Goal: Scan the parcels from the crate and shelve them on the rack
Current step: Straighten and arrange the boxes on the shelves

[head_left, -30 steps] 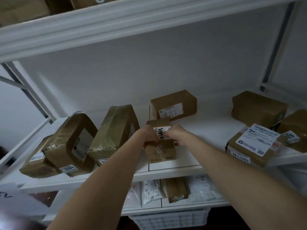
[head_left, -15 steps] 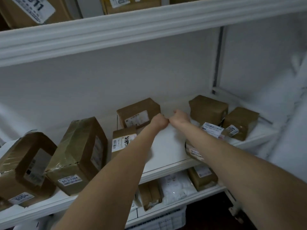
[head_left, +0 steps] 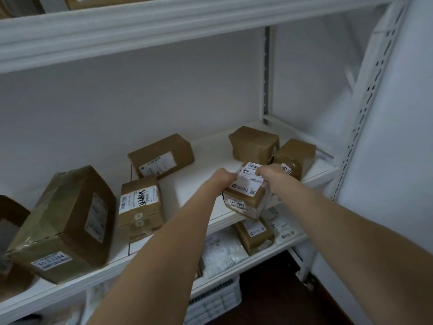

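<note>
Several brown boxes are spread over the middle shelf [head_left: 201, 158] of the rack. At left, a big taped box [head_left: 65, 221] is tilted near the front edge. Just beside it a scrawled box [head_left: 139, 207] is set, with a labelled box [head_left: 161, 156] behind. Low down, a white crate [head_left: 215, 299] is partly seen. The parcel [head_left: 244, 200] is gripped at the shelf's front edge, tilted, label up: left hand [head_left: 223, 175] and right hand [head_left: 271, 172] are curled onto its opposite top edges. Contact with the shelf cannot be told. Behind it, at right, a rear box [head_left: 254, 144] and a corner box [head_left: 295, 156] are parked together.
</note>
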`<state>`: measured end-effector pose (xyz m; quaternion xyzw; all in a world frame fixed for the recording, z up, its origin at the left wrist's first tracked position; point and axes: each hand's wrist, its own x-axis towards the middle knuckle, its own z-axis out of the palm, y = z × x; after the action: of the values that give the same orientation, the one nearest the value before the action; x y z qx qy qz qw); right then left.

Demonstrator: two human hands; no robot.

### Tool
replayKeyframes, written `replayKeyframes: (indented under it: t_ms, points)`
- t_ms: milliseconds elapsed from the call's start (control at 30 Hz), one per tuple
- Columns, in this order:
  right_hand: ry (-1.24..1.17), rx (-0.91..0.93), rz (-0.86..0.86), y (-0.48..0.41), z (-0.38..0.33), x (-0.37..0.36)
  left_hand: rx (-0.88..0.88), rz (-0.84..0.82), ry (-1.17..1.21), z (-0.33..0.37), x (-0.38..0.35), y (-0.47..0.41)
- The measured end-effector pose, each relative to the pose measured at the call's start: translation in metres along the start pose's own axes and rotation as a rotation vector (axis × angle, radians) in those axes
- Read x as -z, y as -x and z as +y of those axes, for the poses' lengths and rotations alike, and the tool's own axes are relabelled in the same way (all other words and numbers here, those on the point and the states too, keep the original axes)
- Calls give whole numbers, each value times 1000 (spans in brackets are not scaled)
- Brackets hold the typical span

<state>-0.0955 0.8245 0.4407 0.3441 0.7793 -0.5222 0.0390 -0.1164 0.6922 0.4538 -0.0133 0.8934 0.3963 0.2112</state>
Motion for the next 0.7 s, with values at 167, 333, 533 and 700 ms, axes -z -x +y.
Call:
replayKeyframes:
  t_ms: [167,333,533,700]
  points:
    - [-214,-69,-141,21,5,-9,58,-5,47,-11,6,4]
    - [-213,-116,-328,45,2,-24,100,2,150,-26,23,9]
    - [-447,-54,-453,76,-27,-34,135,174,392,-35,77,21]
    - [-476,-31,-501,84,-62,-59,106,285,466,-41,126,33]
